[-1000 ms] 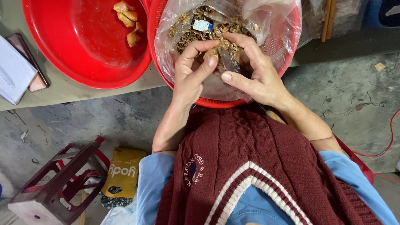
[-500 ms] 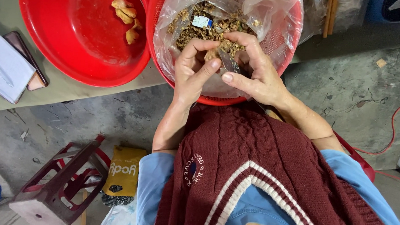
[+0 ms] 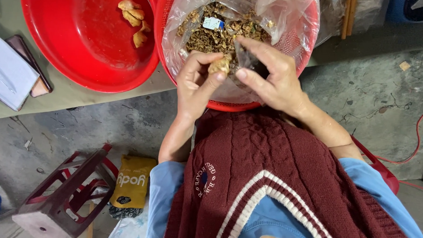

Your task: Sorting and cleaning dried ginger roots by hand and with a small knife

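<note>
left hand (image 3: pixel 196 83) grip: thumb and fingers closed on a tan knobbly root piece (image 3: pixel 220 65), held over the near edge of the red basket (image 3: pixel 298 51). right hand (image 3: pixel 269 76) grip: fingers pinched on a dark scrap beside the piece. basket is lined with a clear plastic bag (image 3: pixel 281 13) of brown peelings. red basin (image 3: pixel 83 39) on the tabletop (image 3: pixel 57 102) holds pale pieces (image 3: pixel 134 20).

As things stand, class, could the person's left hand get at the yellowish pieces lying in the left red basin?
Probably yes. The yellowish pieces lie uncovered in the open red basin, just left of the left hand. Nothing stands between, but that hand already holds a small tan piece.
</note>
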